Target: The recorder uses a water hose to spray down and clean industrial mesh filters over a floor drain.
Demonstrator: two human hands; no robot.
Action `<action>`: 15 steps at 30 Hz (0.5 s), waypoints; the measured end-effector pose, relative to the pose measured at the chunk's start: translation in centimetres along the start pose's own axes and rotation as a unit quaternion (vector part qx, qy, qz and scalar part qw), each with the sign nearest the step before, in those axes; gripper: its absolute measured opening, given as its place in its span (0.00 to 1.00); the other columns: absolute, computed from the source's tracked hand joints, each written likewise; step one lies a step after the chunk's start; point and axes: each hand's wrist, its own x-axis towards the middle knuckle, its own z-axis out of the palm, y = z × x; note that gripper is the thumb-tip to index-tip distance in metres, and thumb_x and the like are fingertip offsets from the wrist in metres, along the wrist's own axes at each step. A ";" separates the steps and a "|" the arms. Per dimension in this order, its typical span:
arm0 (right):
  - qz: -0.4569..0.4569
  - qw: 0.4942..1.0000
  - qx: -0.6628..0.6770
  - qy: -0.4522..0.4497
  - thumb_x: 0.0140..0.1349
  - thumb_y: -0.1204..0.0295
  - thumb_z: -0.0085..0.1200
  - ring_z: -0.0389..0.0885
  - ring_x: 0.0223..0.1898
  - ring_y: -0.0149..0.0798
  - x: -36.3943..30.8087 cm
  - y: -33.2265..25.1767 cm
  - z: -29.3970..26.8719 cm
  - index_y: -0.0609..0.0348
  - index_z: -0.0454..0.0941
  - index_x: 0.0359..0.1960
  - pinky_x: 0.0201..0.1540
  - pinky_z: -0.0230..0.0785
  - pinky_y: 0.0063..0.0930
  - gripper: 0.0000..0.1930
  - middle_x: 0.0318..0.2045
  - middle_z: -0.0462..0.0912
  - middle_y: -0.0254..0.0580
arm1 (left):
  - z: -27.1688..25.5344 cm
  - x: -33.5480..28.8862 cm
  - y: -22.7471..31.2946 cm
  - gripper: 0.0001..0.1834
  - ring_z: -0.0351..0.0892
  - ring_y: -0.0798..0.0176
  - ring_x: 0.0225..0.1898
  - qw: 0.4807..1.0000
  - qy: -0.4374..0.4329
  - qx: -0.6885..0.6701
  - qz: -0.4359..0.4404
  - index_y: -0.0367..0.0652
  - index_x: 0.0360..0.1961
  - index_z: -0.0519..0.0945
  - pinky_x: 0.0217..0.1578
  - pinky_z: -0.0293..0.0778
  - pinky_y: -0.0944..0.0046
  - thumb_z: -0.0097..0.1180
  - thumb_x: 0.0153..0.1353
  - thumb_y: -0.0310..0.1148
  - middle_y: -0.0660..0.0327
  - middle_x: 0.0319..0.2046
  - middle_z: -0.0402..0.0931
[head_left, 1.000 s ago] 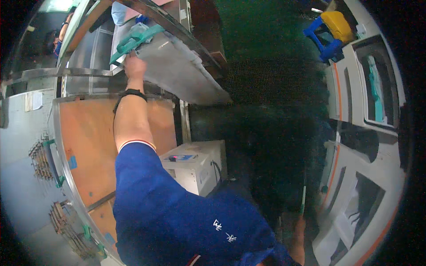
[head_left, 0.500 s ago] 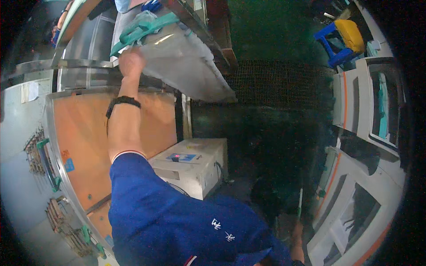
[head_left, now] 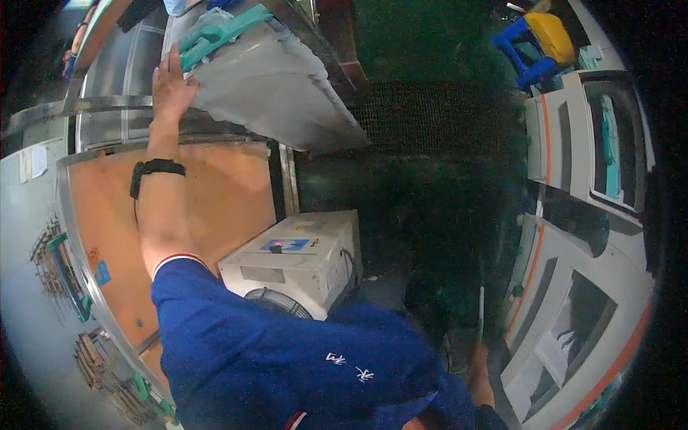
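My left hand [head_left: 172, 89] is stretched out at the far left, fingers extended, with a black band on the wrist. Its fingertips lie beside a crumpled green strip of material [head_left: 223, 34], at the edge of a bench draped with a pale grey sheet [head_left: 261, 86]. Whether they touch the strip I cannot tell. Low in the view, my right hand [head_left: 479, 358] hangs in dim light, closed around a slim pale stick [head_left: 481, 308] that points away from me. The individual fingers there are hard to make out.
A boxy beige machine [head_left: 301, 251] with a round fan grille stands below an orange-brown panel [head_left: 208, 186]. Metal rails [head_left: 129, 102] cross at the left. White cabinets with windows [head_left: 559, 351] line the right side. A blue-and-yellow stool [head_left: 537, 46] stands far right.
My left hand has shifted left and slightly farther away, and its fingers have gone from curled to stretched out. My right hand stays low with the stick. The view has shifted slightly.
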 end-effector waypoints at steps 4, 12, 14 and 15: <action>-0.042 0.915 -0.402 -0.002 0.69 0.57 0.54 0.70 0.19 0.33 0.8 6.4 -2.6 0.57 0.80 0.33 0.22 0.61 0.35 0.16 0.21 0.74 0.35 | 1.6 -7.7 -2.2 0.43 0.66 0.39 0.64 0.971 -0.197 -0.056 -0.120 0.40 0.66 0.63 0.63 0.65 0.44 0.67 0.49 0.35 0.43 0.59 0.69; 0.243 0.960 0.092 -0.108 0.69 0.54 0.50 0.79 0.26 0.39 -4.9 -7.4 -0.2 0.64 0.81 0.40 0.25 0.68 0.37 0.22 0.26 0.78 0.43 | -18.0 -8.1 14.1 0.40 0.76 0.38 0.51 0.973 -0.124 -0.197 0.002 0.38 0.65 0.65 0.51 0.75 0.44 0.62 0.48 0.28 0.44 0.52 0.72; 0.208 0.958 0.161 -0.113 0.70 0.52 0.48 0.76 0.25 0.37 -6.7 -6.4 -1.8 0.63 0.78 0.47 0.26 0.71 0.38 0.23 0.28 0.79 0.41 | -21.6 -8.2 17.6 0.40 0.77 0.38 0.50 0.965 -0.120 -0.232 0.029 0.38 0.65 0.65 0.48 0.77 0.44 0.61 0.47 0.27 0.45 0.52 0.72; 0.195 0.961 0.167 -0.098 0.70 0.53 0.49 0.75 0.22 0.37 -7.7 -6.3 -2.6 0.63 0.78 0.42 0.24 0.69 0.38 0.22 0.25 0.78 0.40 | -22.9 -7.8 19.6 0.42 0.76 0.39 0.51 0.963 -0.117 -0.237 0.057 0.38 0.66 0.65 0.51 0.76 0.46 0.62 0.47 0.27 0.44 0.52 0.73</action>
